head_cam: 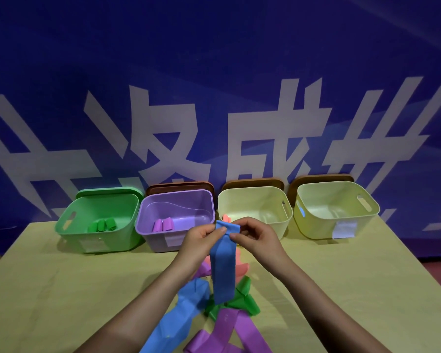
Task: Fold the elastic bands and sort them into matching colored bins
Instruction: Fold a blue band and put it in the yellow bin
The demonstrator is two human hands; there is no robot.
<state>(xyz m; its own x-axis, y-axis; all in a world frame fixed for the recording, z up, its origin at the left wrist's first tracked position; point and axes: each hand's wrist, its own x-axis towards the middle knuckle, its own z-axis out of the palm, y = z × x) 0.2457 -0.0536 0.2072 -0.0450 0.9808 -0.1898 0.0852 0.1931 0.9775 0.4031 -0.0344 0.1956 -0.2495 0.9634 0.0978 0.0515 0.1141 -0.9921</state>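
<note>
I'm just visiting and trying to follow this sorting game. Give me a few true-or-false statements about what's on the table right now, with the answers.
1. Both hands, left hand and right hand, pinch the top of a blue band. True.
2. The green bin holds no bands. False: three folded green bands lie inside.
3. The purple bin holds folded purple bands. True.
4. Four bins stand in a row. True.
5. The rightmost bin is red. False: it is pale yellow.
</note>
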